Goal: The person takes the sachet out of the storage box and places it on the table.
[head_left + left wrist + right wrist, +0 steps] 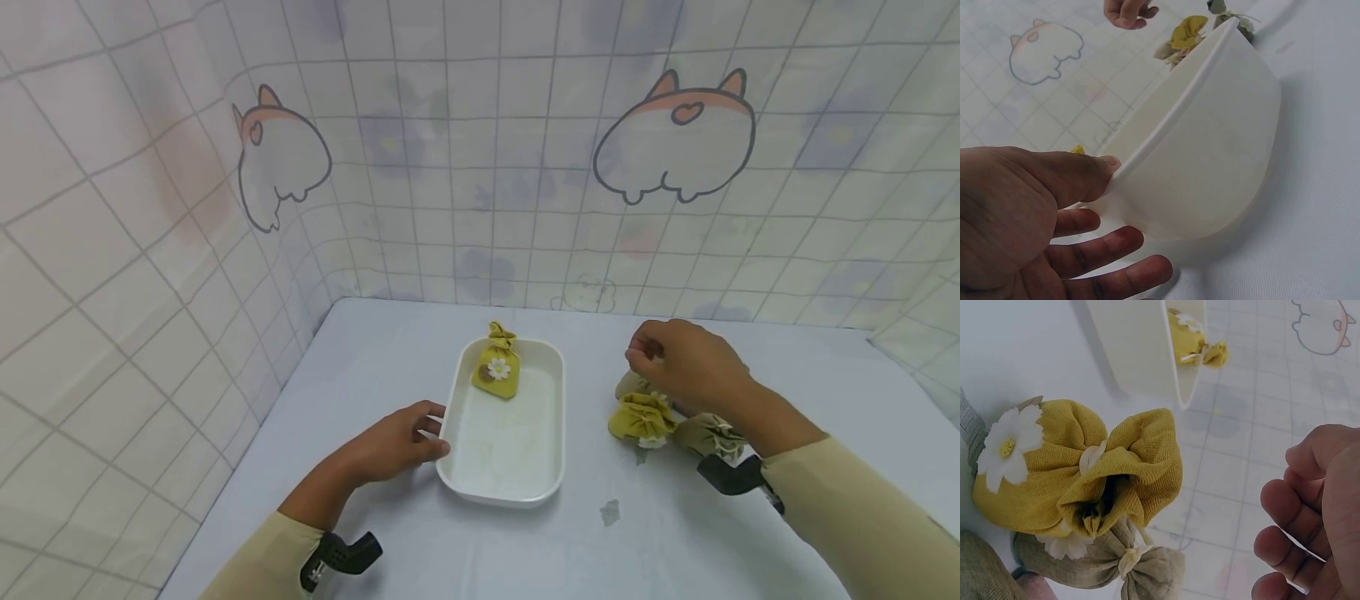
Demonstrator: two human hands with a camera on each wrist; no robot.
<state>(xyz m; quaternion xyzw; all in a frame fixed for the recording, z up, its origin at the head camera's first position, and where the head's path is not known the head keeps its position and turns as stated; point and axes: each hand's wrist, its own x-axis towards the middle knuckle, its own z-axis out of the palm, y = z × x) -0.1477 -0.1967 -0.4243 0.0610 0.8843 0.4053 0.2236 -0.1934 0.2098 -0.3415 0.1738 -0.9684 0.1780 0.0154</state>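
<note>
A white tray (501, 467) holds one mustard-yellow drawstring pouch (497, 371) with a white daisy, near its far end. My left hand (393, 440) is at the tray's left side; its thumb (1094, 175) touches the rim and its other fingers spread loosely. Above a cluster of pouches on the right hovers my right hand (693, 362), fingers loosely curled, nothing in them. In that cluster lie another yellow pouch (1041, 469) with a daisy and a grey-beige pouch (1094, 559) tied with a pale ribbon. Another grey-beige pouch (711, 435) lies close to the right wrist.
A white cloth covers the table (375, 358). Small grey patches (610, 512) mark it between the tray and the right forearm. A gridded curtain (465, 167) with cartoon animals hangs behind and at the sides. Black camera mounts (341, 554) are strapped at both wrists.
</note>
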